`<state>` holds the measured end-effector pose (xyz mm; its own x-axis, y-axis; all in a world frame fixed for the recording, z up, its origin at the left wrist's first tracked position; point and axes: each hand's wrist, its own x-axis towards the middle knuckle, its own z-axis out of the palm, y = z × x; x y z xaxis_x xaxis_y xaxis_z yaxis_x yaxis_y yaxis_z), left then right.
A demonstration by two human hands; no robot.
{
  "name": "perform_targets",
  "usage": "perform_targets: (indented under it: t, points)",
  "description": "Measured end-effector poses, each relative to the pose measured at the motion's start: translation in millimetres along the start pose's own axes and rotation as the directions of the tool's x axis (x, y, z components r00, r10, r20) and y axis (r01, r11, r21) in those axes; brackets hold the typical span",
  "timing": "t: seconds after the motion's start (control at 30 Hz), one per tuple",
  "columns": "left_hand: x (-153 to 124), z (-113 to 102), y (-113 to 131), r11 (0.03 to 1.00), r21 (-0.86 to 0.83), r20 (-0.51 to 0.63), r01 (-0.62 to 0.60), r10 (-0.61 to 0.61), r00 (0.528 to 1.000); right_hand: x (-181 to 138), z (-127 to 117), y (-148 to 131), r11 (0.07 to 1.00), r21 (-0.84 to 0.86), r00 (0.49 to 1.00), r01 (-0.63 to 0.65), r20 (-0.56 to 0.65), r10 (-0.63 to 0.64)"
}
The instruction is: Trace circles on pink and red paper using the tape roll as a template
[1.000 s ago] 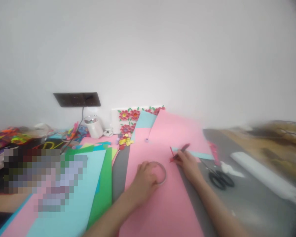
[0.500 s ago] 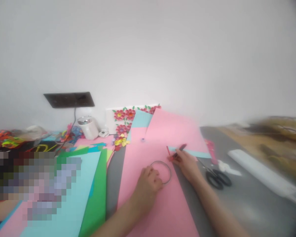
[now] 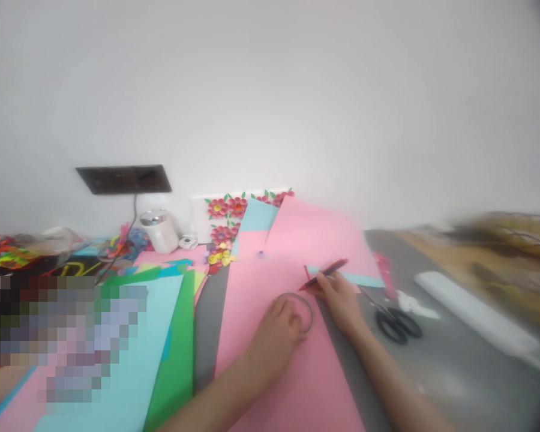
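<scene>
A long pink paper sheet [image 3: 288, 390] lies in front of me. On it rests a thin grey ring [image 3: 312, 315]. My left hand [image 3: 279, 333] covers the ring's left side, its bent fingers pressing over it onto the sheet. In my right hand [image 3: 339, 300] is a dark red pen [image 3: 330, 270], pinched between thumb and fingers. The pen slants, its tip just above the ring's far edge; whether it touches the paper I cannot tell. Just beyond the tip is a small narrow red piece [image 3: 306, 273].
Black-handled scissors [image 3: 398, 324] and a long white bar [image 3: 474, 312] lie right. Green [image 3: 175, 360] and light blue sheets [image 3: 130, 384] are left. Behind stand a white cup-like device [image 3: 159, 231] and a flower-covered board [image 3: 200, 219]. More pink paper [image 3: 319, 234] lies at the back.
My left hand has shifted slightly right, further over the ring. In my right hand the pen has turned, and its tip now reaches further left toward the ring.
</scene>
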<state>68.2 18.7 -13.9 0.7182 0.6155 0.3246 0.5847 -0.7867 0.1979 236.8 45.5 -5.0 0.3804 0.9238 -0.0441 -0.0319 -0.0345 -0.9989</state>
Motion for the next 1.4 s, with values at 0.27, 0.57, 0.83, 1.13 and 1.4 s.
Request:
perform_targets:
  t: [0.27, 0.57, 0.83, 1.13, 1.4]
  points:
    - [4, -3, 1, 0.997, -0.039, 0.062, 0.073, -0.071, 0.996, -3, 0, -3, 1.000, -0.012, 1.000, 0.009, 0.008, -0.009]
    - [11, -3, 0, 0.990, 0.140, 0.143, -0.002, -0.019, 0.990, 5, 5, 6, 0.984, -0.157, 0.996, 0.082, -0.027, -0.087]
    - [10, 5, -2, 0.963, 0.267, 0.135, -0.029, -0.007, 0.991, 25, 19, 9, 0.817, -0.520, 0.966, 0.249, 0.069, -0.251]
    - [15, 3, -3, 0.982, 0.183, 0.168, -0.034, 0.003, 0.986, 29, 28, 12, 0.692, -0.662, 0.954, 0.289, 0.140, -0.264]
    - [17, -1, -4, 0.977, 0.211, 0.227, -0.020, -0.029, 0.973, 29, 19, 0, 0.582, -0.792, 0.969, 0.187, 0.051, -0.243]
